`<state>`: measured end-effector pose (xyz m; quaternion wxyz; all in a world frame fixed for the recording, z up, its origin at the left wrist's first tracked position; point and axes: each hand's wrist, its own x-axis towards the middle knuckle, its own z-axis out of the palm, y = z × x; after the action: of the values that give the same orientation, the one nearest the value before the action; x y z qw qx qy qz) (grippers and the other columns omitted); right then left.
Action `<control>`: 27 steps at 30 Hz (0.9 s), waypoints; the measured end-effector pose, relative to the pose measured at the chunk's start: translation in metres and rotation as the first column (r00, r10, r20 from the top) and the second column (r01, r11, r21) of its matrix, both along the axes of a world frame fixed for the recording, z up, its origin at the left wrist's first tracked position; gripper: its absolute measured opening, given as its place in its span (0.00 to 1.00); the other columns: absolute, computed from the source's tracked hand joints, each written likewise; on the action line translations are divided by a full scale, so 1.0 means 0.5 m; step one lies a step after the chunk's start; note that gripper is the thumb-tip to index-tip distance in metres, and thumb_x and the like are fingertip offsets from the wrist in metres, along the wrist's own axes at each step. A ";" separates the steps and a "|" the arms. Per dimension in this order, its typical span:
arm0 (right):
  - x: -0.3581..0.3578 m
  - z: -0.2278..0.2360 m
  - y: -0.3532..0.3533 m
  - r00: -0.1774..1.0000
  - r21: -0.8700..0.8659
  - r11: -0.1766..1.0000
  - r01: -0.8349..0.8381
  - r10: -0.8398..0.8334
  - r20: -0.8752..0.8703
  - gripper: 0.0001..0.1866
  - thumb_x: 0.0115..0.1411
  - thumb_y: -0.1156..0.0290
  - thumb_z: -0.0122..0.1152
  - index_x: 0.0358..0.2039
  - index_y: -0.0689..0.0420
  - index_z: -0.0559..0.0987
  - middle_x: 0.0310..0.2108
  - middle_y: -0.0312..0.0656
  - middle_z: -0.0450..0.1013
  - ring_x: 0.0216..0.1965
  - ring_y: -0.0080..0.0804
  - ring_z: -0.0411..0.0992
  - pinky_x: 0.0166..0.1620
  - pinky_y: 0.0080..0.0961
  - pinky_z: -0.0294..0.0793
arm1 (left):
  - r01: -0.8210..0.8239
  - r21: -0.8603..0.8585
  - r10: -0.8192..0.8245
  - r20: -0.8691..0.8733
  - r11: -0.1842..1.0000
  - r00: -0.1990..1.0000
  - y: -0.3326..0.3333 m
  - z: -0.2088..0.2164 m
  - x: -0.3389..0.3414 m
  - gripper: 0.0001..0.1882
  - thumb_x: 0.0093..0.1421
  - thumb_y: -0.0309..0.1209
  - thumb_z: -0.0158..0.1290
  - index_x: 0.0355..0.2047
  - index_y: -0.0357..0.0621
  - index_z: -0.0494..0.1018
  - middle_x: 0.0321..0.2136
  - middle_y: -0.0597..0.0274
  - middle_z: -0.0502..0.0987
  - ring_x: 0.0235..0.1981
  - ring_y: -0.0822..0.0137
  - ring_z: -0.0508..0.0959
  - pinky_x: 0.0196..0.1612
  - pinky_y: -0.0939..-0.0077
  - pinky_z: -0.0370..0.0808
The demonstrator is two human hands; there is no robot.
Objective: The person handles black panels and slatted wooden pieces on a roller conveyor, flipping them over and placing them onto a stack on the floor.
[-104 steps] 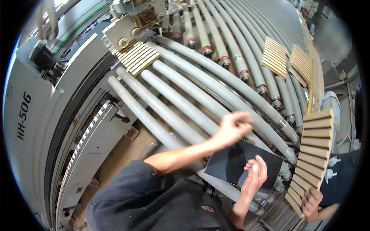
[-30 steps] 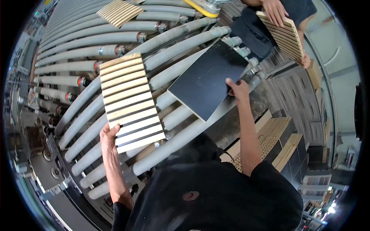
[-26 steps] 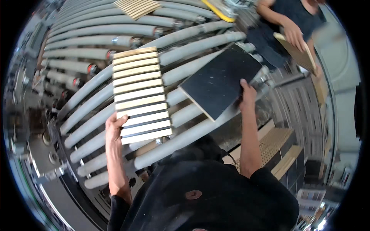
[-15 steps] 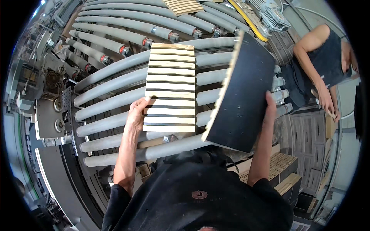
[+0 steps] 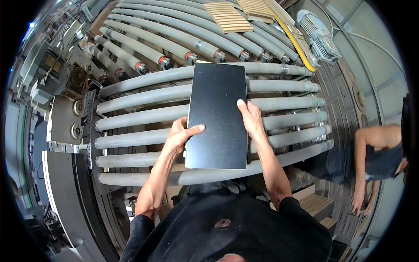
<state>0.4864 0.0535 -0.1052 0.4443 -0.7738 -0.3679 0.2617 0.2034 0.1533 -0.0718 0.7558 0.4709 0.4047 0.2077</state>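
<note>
Both my hands hold a rectangular black-faced slatted panel, its smooth side up, above the rollers. My left hand grips its left edge, the thumb lying on the black face and the fingers underneath. On the right edge, my right hand is closed the same way, thumb on top. Slivers of pale wood show along the panel's top and left edges. Whatever lies beneath the black face is otherwise hidden.
Grey conveyor rollers run below the panel. Farther up rest two pale slatted panels, one nearer and another behind it. A motor stands beside a yellow rail. At right, another person's arm hangs down.
My right hand has brought its tilted black-backed panel left, over the slatted panel in my left hand, covering it. The view has shifted, and the other person appears lower.
</note>
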 end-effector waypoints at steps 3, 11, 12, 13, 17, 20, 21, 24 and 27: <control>0.002 0.089 -0.022 0.909 -0.269 0.956 -0.116 0.211 0.359 0.35 0.73 0.40 0.55 0.33 0.67 0.80 0.34 0.67 0.79 0.42 0.70 0.79 0.48 0.56 0.76 | 0.032 0.128 -0.029 -0.026 0.991 0.999 0.006 0.066 -0.001 0.35 0.52 0.29 0.78 0.56 0.24 0.75 0.43 0.46 0.85 0.41 0.61 0.86 0.48 0.66 0.84; 0.229 0.220 0.096 0.978 0.484 0.850 -0.207 0.180 0.103 0.36 0.72 0.47 0.63 0.68 0.63 0.71 0.64 0.56 0.72 0.65 0.45 0.70 0.67 0.41 0.68 | 0.389 0.525 -0.055 -0.542 0.758 0.839 -0.012 0.298 0.084 0.32 0.50 0.30 0.76 0.52 0.25 0.77 0.37 0.41 0.86 0.37 0.57 0.87 0.46 0.63 0.83; 0.245 0.229 0.122 0.970 0.523 0.821 -0.227 0.236 0.051 0.40 0.73 0.45 0.60 0.73 0.64 0.68 0.70 0.57 0.69 0.72 0.44 0.67 0.73 0.40 0.64 | 0.465 0.600 -0.039 -0.586 0.651 0.810 -0.025 0.324 0.093 0.31 0.50 0.30 0.75 0.51 0.26 0.76 0.36 0.38 0.86 0.36 0.53 0.87 0.45 0.62 0.84; 0.258 0.224 0.157 0.960 0.551 0.800 -0.239 0.279 0.011 0.36 0.73 0.46 0.59 0.67 0.64 0.72 0.66 0.55 0.71 0.67 0.43 0.69 0.70 0.40 0.67 | 0.535 0.654 -0.013 -0.627 0.535 0.779 -0.036 0.336 0.100 0.30 0.50 0.30 0.75 0.49 0.26 0.76 0.36 0.35 0.85 0.35 0.49 0.87 0.44 0.61 0.84; 0.304 0.089 0.151 0.977 0.681 0.732 -0.039 0.170 -0.126 0.26 0.75 0.51 0.52 0.45 0.64 0.84 0.50 0.48 0.80 0.49 0.36 0.79 0.59 0.38 0.78 | 0.651 0.675 0.071 -0.711 0.347 0.699 -0.091 0.320 0.131 0.27 0.54 0.38 0.75 0.45 0.39 0.73 0.32 0.42 0.84 0.35 0.43 0.87 0.38 0.51 0.85; 0.331 0.056 0.084 0.924 0.811 0.580 -0.076 0.347 -0.161 0.31 0.76 0.47 0.40 0.46 0.67 0.77 0.40 0.49 0.76 0.39 0.39 0.78 0.45 0.35 0.81 | 0.557 0.795 0.234 -0.604 0.240 0.761 -0.156 0.287 0.149 0.17 0.55 0.33 0.67 0.40 0.40 0.74 0.31 0.53 0.80 0.31 0.47 0.84 0.36 0.50 0.83; 0.293 0.081 0.069 0.942 0.775 0.631 0.027 0.243 -0.231 0.36 0.77 0.42 0.37 0.46 0.67 0.77 0.39 0.48 0.76 0.38 0.39 0.78 0.44 0.37 0.80 | 0.574 0.781 0.298 -0.625 0.247 0.721 -0.179 0.288 0.150 0.17 0.54 0.35 0.68 0.39 0.41 0.75 0.32 0.53 0.80 0.33 0.49 0.85 0.38 0.53 0.82; 0.251 0.082 0.074 0.953 0.765 0.643 -0.038 0.254 -0.166 0.41 0.78 0.36 0.33 0.46 0.65 0.78 0.35 0.46 0.75 0.37 0.40 0.75 0.44 0.37 0.78 | 0.539 0.784 0.483 -0.617 0.308 0.621 -0.236 0.285 0.109 0.22 0.52 0.40 0.71 0.40 0.42 0.75 0.33 0.55 0.80 0.34 0.52 0.85 0.40 0.55 0.81; 0.284 0.087 0.079 0.949 0.764 0.639 -0.090 0.289 -0.129 0.39 0.78 0.37 0.32 0.43 0.64 0.77 0.32 0.45 0.73 0.34 0.38 0.73 0.41 0.36 0.77 | 0.462 0.767 0.508 -0.642 0.446 0.575 -0.261 0.278 0.070 0.35 0.49 0.49 0.76 0.50 0.42 0.77 0.40 0.54 0.81 0.43 0.55 0.84 0.46 0.54 0.82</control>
<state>0.6286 0.0932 -0.0615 0.7338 -0.4410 -0.4660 0.2233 0.2386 0.0228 0.0672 0.1027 0.8234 0.5358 0.1565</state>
